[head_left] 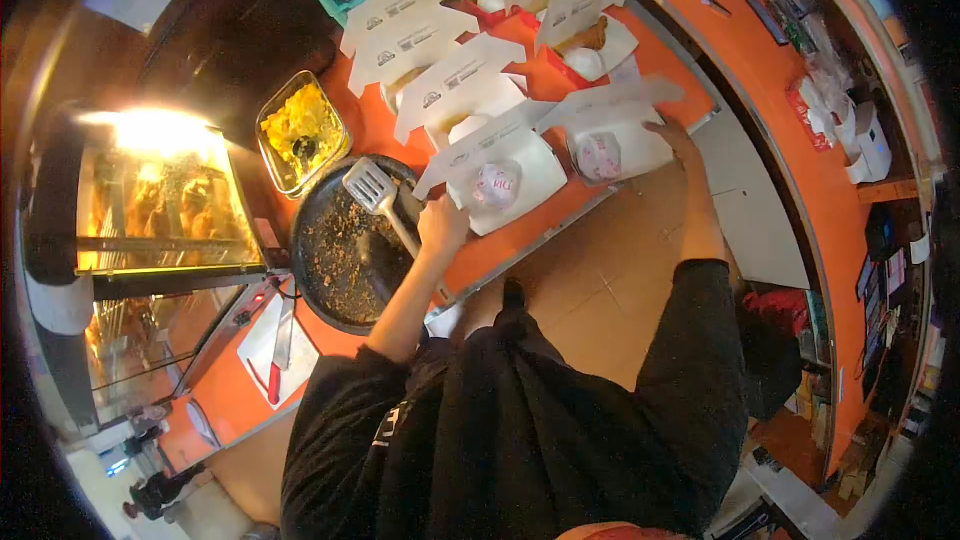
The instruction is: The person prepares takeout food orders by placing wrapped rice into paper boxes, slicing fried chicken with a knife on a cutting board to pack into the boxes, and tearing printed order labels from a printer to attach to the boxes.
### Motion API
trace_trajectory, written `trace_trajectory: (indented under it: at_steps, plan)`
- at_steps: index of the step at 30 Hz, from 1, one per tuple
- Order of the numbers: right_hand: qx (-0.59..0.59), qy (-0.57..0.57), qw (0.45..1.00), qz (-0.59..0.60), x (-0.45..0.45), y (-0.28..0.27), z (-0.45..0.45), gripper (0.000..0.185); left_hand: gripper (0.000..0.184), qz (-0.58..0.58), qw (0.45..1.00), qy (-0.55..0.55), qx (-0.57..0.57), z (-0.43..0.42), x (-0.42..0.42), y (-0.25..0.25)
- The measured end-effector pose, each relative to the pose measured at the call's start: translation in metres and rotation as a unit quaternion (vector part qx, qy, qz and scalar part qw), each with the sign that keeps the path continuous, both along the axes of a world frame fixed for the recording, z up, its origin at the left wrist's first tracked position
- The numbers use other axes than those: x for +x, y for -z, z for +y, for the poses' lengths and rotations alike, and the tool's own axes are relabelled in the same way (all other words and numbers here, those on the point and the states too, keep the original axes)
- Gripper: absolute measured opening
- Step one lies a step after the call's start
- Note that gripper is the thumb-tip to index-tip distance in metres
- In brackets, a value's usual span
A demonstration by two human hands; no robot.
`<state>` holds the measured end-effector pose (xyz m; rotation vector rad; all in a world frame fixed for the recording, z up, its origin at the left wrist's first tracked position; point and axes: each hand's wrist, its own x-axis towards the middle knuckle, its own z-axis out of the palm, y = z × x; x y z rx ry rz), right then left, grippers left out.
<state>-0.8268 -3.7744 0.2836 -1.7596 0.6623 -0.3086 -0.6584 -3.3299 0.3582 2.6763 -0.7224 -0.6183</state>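
Left hand [443, 227] touched left box [541, 178], right hand [682, 140] right box [646, 147] — apparently steadying both by counter [478, 262] front edge; grip widths unclear.

Both of the person's arms reach forward, dark sleeves leaving the wrists and much of the forearms bare. The left forearm angles up and inward, bringing the left hand [442, 228] over the counter [520, 252] just inside its front edge, back of the hand up and fingers bent. The right arm extends farther, its elbow out to the side and its forearm rising beyond the front edge. The right hand [678, 143] is near the counter's right corner, fingers pointing inward; their exact grip is unclear.
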Motion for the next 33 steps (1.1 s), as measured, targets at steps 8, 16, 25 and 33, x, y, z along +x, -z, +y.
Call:
trace_trajectory:
  at_steps: [8, 16, 25, 33]
  plan:
    - [-0.49, 0.154, 0.837, 0.189, 0.051, 0.018, 0.039, 0.025, 0.052, -0.181, 0.922, 0.323, -0.111, -0.081, -0.086, 0.002]
    - [-0.517, 0.036, 0.855, 0.027, 0.045, 0.089, -0.007, 0.027, 0.053, -0.45, 0.841, 0.301, -0.001, -0.156, -0.091, 0.079]
    - [-0.278, 0.075, 0.957, -0.018, 0.061, 0.102, -0.067, 0.053, 0.042, -0.284, 0.849, 0.252, -0.368, 0.008, -0.077, -0.053]
    - [-0.345, 0.084, 0.93, -0.091, 0.091, -0.014, 0.089, 0.031, 0.02, -0.63, 0.642, -0.29, -0.326, 0.318, 0.118, -0.141]
